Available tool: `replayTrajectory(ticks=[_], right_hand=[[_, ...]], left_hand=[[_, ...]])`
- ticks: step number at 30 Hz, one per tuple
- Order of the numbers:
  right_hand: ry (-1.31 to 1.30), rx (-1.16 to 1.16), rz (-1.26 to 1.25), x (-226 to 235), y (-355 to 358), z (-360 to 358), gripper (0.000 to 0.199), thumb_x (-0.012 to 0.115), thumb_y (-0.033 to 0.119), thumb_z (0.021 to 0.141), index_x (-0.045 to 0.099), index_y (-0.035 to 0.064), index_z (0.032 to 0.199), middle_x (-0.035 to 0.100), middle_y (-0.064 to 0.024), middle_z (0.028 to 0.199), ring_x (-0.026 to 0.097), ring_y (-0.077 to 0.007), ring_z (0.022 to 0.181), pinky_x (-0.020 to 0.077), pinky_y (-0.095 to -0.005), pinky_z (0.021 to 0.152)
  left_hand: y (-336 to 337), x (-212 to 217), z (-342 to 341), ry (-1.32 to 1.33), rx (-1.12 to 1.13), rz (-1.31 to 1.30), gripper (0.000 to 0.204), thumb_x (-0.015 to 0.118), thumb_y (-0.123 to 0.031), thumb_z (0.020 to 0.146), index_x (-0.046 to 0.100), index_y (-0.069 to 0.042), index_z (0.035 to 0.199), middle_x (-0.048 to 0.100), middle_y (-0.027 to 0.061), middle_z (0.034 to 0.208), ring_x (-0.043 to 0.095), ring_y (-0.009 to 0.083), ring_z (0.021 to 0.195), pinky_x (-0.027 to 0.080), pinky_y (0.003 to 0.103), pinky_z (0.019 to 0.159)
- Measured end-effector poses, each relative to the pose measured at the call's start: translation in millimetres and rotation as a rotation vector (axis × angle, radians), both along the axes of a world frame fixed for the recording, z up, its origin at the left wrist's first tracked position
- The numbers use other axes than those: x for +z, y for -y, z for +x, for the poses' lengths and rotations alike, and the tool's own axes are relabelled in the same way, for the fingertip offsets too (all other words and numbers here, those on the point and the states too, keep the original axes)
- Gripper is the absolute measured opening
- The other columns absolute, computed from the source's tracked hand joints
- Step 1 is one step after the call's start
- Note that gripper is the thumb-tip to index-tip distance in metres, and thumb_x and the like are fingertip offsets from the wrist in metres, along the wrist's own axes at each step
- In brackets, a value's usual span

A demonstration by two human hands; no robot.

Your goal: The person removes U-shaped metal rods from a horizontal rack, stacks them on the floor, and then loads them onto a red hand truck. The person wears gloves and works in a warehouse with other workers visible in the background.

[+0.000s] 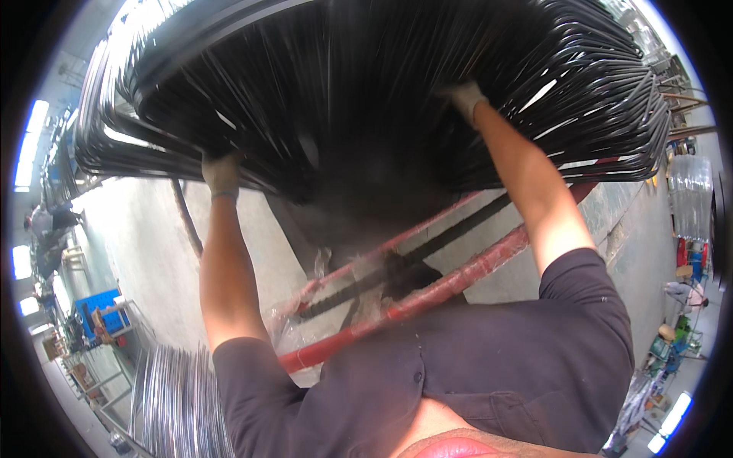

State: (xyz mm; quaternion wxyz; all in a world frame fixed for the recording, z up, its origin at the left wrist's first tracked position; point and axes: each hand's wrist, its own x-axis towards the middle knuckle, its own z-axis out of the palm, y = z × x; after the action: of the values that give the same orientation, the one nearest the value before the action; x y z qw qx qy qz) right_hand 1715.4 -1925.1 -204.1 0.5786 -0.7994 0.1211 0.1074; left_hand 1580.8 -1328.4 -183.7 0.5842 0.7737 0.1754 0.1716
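Observation:
A large fanned stack of black bent metal tube frames (595, 99) fills the upper part of the head view, with rounded corners at both sides. My left hand (221, 174), in a pale work glove, is closed at the stack's lower left edge, its fingertips lost among the dark tubes. Farther up and to the right, my right hand (464, 99), gloved too, reaches in against the frames. Motion blur smears its fingers, so their grip cannot be made out. Both arms are stretched forward.
Below the stack, a red tubular rail (458, 278) crosses in front of my body, with torn clear plastic wrap (286, 324) on it. Silvery rods (179, 397) stand at lower left, near a blue bin (99, 311). Another person (687, 294) is far right.

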Motion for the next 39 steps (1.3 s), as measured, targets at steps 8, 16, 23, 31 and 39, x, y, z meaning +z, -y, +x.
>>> replayTrajectory(ticks=[8,16,23,31,39], right_hand=[[0.169,0.045,-0.225,30,-55,-14,0.13,0.103,0.021,0.076,0.027,0.0022,0.18,0.056,-0.0245,0.17,0.054,-0.0367,0.159,0.0469,-0.0421,0.132],[0.482,-0.312,-0.329,147,-99,-41,0.131,0.103,0.039,0.075,0.029,-0.0007,0.176,0.053,-0.0301,0.168,0.055,-0.0466,0.155,0.0447,-0.0433,0.133],[1.491,-0.159,-0.811,249,-137,-51,0.111,0.101,0.028,0.076,0.046,0.0115,0.171,0.052,-0.0185,0.171,0.045,-0.04,0.163,0.0295,-0.0659,0.136],[1.612,0.243,-0.901,251,-213,-76,0.073,0.087,0.036,0.093,0.063,0.0261,0.161,0.068,-0.0059,0.157,0.061,-0.0339,0.149,0.0371,-0.0692,0.132],[1.771,0.213,-0.992,282,-256,-66,0.037,0.073,0.023,0.103,0.075,0.0151,0.139,0.081,-0.0078,0.123,0.078,-0.0305,0.115,0.0584,-0.0524,0.103]], left_hand=[[-17,9,-38,-0.122,0.283,-0.017,0.055,0.092,-0.006,0.083,0.08,-0.002,0.137,0.084,0.0077,0.127,0.077,0.0235,0.116,0.06,0.035,0.105],[16,72,-70,0.007,0.297,0.058,0.065,0.093,-0.001,0.08,0.071,0.002,0.142,0.081,0.0131,0.129,0.076,0.0276,0.114,0.058,0.04,0.105],[-2,102,-71,-0.206,0.304,0.277,0.043,0.092,-0.014,0.083,0.083,-0.003,0.123,0.085,0.0137,0.112,0.081,0.0276,0.103,0.062,0.041,0.091],[45,171,-117,-0.301,0.187,0.296,0.069,0.094,-0.017,0.085,0.07,0.009,0.144,0.081,0.0175,0.132,0.077,0.0269,0.12,0.06,0.039,0.109],[38,229,-276,-0.324,0.103,0.58,0.076,0.089,-0.021,0.089,0.063,0.005,0.155,0.073,0.0252,0.15,0.073,0.0343,0.134,0.058,0.045,0.116]])
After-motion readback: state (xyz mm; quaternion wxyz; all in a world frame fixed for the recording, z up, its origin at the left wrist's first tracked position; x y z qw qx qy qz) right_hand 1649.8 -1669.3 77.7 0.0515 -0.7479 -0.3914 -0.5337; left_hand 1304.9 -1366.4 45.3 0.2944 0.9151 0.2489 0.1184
